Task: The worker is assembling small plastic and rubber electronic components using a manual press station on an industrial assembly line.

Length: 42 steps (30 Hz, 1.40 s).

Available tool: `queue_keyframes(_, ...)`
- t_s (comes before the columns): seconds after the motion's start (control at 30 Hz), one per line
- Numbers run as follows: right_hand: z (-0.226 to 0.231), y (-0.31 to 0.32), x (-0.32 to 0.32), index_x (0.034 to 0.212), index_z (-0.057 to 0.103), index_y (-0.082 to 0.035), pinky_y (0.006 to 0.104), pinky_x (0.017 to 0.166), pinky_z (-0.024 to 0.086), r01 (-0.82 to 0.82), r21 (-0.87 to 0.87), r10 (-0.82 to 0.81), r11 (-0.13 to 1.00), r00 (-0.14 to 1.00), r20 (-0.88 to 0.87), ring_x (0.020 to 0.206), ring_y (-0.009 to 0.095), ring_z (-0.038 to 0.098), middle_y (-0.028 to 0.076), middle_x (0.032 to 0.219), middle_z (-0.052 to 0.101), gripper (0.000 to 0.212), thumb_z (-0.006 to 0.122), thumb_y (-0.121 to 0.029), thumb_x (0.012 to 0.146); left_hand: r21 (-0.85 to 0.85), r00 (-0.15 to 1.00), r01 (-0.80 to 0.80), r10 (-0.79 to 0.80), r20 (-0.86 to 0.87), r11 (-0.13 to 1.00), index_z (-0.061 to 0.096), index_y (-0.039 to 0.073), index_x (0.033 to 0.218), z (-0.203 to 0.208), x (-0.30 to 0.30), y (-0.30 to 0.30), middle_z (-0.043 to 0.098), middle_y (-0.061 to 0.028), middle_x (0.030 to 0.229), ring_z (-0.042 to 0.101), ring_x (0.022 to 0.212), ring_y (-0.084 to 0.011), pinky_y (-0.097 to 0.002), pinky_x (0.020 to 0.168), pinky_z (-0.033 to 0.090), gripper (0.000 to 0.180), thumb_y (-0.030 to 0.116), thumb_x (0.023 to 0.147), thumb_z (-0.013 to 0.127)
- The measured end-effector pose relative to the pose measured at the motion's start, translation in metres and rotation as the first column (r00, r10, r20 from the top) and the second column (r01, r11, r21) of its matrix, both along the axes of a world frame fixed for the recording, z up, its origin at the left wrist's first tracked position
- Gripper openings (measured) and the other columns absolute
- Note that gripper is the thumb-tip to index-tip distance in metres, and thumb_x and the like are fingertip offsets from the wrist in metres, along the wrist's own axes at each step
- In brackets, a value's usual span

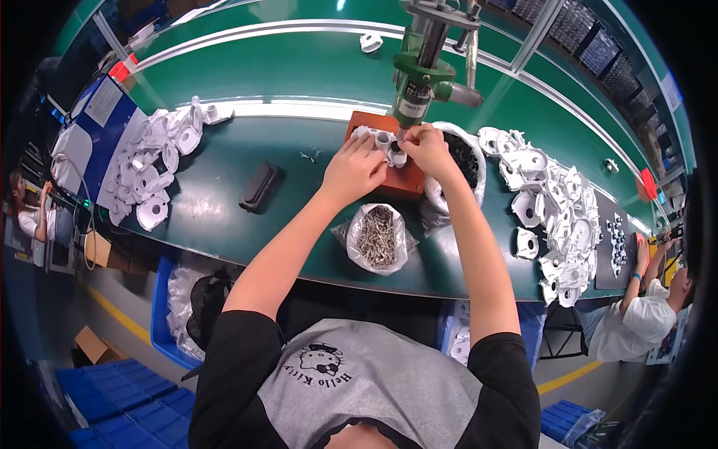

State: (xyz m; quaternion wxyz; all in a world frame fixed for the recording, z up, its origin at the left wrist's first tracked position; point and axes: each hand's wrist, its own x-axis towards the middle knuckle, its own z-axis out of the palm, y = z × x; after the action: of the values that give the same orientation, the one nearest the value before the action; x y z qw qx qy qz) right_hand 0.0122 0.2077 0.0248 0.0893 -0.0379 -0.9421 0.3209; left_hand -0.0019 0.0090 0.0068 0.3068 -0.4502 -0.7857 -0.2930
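Big green tabletop (224, 196) here, with a heap of white plastic parts (557, 217) on the right. Green press-type machine (419, 67) hangs over the middle. Bag of black bits (434, 193) sits beside an orange block (407, 183), screw bag (401, 236) nearer the person. Left hand (355, 168) has fingers together, right hand (428, 148) fingers narrow, both at the white part (384, 141) on the block; can't tell how firmly they're gripping.
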Motion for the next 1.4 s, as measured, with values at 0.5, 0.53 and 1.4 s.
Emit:
queue_keyframes(0.5,0.010,-0.017,0.057,0.082,0.058,-0.006,0.0438,0.082,0.039,0.058,0.085,-0.026,0.995,0.943,-0.333,0.095,0.031,0.050,0.012,0.097,0.054,0.018,0.068,-0.019,0.075,0.031,1.000,-0.023,0.023,0.014,0.999,0.062,0.006,0.085,-0.005,0.001,0.001,0.063,-0.0225,0.106,0.060,0.105,-0.0356,-0.0445,0.097,0.044,0.016,0.019,0.074,0.063)
queue_keyframes(0.53,0.013,-0.023,0.070,0.080,0.058,-0.006,0.0431,0.081,0.039,-0.037,0.100,0.072,0.994,0.926,-0.370,0.093,0.031,0.050,0.011,0.094,0.054,0.016,0.068,-0.017,0.074,0.029,1.000,-0.027,0.026,0.015,0.999,0.063,0.006,0.085,-0.004,0.000,-0.001,0.063,-0.0222,0.106,0.060,0.105,-0.0354,-0.0444,0.097,0.044,0.016,0.019,0.074,0.062)
queue_keyframes(1.4,0.011,-0.064,0.125,0.078,0.067,-0.006,0.0331,0.072,0.041,-0.493,0.410,0.605,0.767,0.768,-0.209,0.079,0.022,0.049,0.004,0.079,0.052,0.009,0.068,-0.010,0.070,0.042,0.998,-0.040,0.038,0.057,0.998,0.065,0.006,0.086,-0.005,0.002,0.000,0.064,-0.0210,0.105,0.060,0.105,-0.0338,-0.0430,0.097,0.045,0.018,0.017,0.073,0.063)
